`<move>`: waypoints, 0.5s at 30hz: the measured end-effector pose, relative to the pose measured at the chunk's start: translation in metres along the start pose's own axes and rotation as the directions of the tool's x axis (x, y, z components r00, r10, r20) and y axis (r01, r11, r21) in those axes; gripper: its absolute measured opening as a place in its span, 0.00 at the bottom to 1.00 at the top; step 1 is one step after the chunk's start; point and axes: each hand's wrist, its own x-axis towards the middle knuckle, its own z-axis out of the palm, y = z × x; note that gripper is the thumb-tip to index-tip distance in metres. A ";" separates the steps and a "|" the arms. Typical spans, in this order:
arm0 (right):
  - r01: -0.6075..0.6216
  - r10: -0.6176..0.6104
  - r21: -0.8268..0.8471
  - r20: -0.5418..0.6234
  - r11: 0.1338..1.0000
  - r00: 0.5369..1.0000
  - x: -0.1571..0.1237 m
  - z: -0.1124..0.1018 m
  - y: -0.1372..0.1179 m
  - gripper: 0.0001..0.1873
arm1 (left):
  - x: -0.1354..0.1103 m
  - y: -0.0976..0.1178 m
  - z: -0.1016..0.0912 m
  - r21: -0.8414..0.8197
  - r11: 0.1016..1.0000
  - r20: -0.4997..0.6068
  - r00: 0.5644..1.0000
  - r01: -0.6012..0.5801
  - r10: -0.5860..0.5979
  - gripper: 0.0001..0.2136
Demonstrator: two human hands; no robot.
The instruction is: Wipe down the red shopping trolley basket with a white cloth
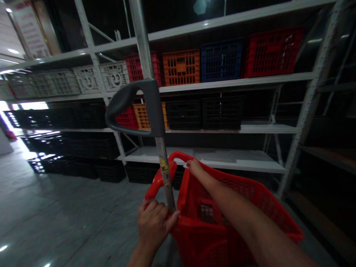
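Head view: looking forward and down along a dim aisle, with glare washing out the far left.
Shelving: white steel shelving rack (pixel 309 107) with flat shelves, running along the right of the aisle.
Crates: perforated plastic crates (pixel 221 61) in cream, red, orange and blue up top, black below; the lowest row is hard to make out.
Floor: glossy grey floor (pixel 66 207), stretching wide left of the trolley.
Trolley: red plastic basket trolley (pixel 205 237), low centre, just off the shelving, its bottom cut off by the frame.
Pole: scratched metal pole (pixel 164 167), rising to a curved dark grey plastic grip (pixel 133 107).
Left hand (pixel 152 222): fingers curled, clamped on a red plastic loop handle (pixel 160 181) beside the pole.
Right hand (pixel 196 168): fingers together, hooked over the red basket rim (pixel 258 187), their tips hidden.
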 end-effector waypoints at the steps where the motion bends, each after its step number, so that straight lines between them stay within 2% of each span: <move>1: 0.000 0.000 -0.020 0.016 1.000 1.000 -0.007 0.002 -0.003 0.10 | 0.000 0.000 0.000 0.006 1.000 0.006 1.000 0.006 -0.006 0.14; 6: 0.090 -0.079 -0.073 0.140 0.993 0.987 -0.061 0.003 -0.033 0.09 | 0.002 0.002 -0.002 0.042 0.999 0.021 1.000 0.007 -0.008 0.14; 11: 0.198 -0.205 0.052 0.211 0.979 0.956 -0.105 -0.010 -0.067 0.10 | 0.003 0.001 -0.001 0.081 0.996 0.024 1.000 -0.021 0.019 0.14; 13: 0.158 -0.194 0.158 0.247 0.975 0.950 -0.115 -0.017 -0.072 0.08 | 0.004 0.001 -0.001 0.090 0.996 0.032 0.999 -0.021 0.018 0.15; 15: 0.063 -0.149 0.279 0.301 0.958 0.942 -0.123 -0.024 -0.075 0.08 | 0.004 0.000 -0.001 0.086 0.996 0.047 0.999 -0.017 0.013 0.15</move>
